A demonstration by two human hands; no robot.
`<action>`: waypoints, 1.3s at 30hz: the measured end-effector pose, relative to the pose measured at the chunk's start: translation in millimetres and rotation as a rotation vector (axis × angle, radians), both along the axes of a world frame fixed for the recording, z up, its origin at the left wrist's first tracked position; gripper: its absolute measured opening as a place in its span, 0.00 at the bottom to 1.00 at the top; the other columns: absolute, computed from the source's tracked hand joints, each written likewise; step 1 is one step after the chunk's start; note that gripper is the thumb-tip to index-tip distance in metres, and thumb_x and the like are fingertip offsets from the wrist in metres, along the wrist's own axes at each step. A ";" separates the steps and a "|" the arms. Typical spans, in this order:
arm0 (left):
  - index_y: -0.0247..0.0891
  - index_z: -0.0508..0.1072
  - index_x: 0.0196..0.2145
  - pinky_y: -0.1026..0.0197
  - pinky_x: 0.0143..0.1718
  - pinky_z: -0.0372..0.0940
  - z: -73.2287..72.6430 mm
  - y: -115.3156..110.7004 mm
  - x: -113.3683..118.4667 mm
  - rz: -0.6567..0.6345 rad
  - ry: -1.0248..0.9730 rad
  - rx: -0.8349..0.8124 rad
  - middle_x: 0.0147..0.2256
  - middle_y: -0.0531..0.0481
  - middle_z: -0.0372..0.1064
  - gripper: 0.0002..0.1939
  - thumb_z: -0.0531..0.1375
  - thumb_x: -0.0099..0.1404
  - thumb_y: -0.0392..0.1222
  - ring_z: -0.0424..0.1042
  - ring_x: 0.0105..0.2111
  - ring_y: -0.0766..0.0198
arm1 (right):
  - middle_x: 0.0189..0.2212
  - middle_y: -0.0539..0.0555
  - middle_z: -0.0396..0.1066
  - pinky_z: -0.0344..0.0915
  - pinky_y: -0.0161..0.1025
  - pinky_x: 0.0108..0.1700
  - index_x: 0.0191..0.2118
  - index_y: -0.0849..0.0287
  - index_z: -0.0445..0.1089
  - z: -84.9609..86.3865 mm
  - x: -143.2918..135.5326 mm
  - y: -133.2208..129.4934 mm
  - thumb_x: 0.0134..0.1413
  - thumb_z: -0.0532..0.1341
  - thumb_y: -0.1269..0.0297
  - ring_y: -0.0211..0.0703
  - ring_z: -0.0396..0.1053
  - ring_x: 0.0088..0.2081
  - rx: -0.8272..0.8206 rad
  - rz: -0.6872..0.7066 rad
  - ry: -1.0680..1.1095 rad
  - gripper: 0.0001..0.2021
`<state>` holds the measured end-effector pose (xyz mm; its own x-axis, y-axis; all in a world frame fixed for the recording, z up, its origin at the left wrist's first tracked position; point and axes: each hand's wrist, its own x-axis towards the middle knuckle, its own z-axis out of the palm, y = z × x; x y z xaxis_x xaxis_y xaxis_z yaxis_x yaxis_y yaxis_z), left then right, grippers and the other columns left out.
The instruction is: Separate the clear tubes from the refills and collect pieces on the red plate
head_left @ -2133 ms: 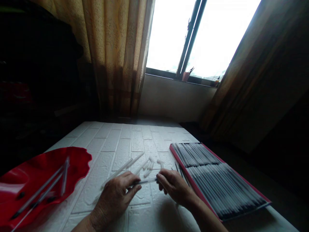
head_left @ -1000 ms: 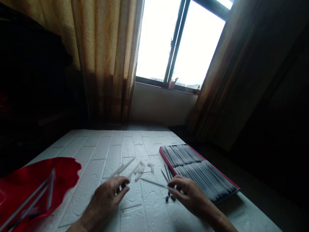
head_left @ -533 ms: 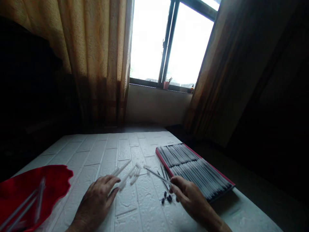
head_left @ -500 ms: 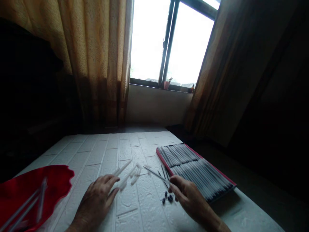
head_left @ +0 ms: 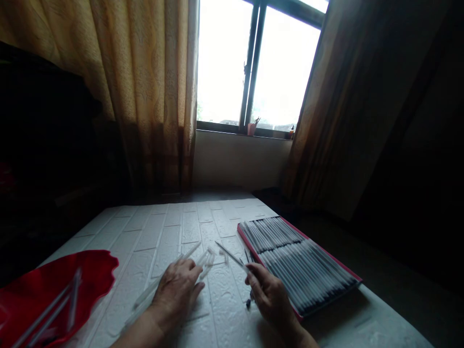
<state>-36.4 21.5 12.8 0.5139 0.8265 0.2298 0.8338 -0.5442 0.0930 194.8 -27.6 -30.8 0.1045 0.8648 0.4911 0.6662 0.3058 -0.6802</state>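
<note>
My right hand pinches a slim pen, its pointed end aimed to the far left. My left hand lies low over the table, thumb and fingers apart, with its fingertips beside small clear pen caps. Clear tubes lie under and to the left of that hand; whether it touches them I cannot tell. Small black plugs sit by my right hand, which partly hides them. Thin dark refills show between this hand and the red-edged box.
A red-edged box packed with two rows of pens lies at the right of the white brick-patterned table. On the left, a red scalloped tray holds several clear tubes. A pink cup stands on the windowsill.
My left hand has moved right and slightly forward, closer to the clear caps. My right hand has shifted a little left with the pen, covering more of the black plugs.
</note>
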 end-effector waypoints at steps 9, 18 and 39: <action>0.42 0.73 0.35 0.54 0.45 0.61 -7.7 13.2 13.4 0.085 -0.079 -0.028 0.38 0.48 0.73 0.05 0.59 0.60 0.36 0.70 0.43 0.54 | 0.30 0.57 0.76 0.71 0.35 0.34 0.38 0.60 0.74 1.1 4.5 0.7 0.57 0.54 0.59 0.45 0.74 0.31 0.147 -0.088 0.053 0.14; 0.44 0.69 0.34 0.66 0.35 0.67 -28.4 7.2 -31.1 0.009 -0.466 -0.048 0.30 0.57 0.75 0.03 0.56 0.62 0.40 0.76 0.30 0.64 | 0.25 0.54 0.74 0.68 0.33 0.27 0.37 0.60 0.74 6.2 -1.2 -6.3 0.56 0.53 0.62 0.41 0.72 0.24 0.065 -0.004 0.068 0.13; 0.42 0.73 0.42 0.60 0.38 0.69 -30.7 -9.6 -33.2 -0.247 -0.281 -0.058 0.36 0.49 0.75 0.12 0.54 0.65 0.33 0.75 0.37 0.59 | 0.29 0.56 0.75 0.65 0.34 0.33 0.43 0.61 0.75 5.1 -4.6 -6.3 0.59 0.55 0.62 0.41 0.72 0.30 -0.135 0.345 -0.097 0.14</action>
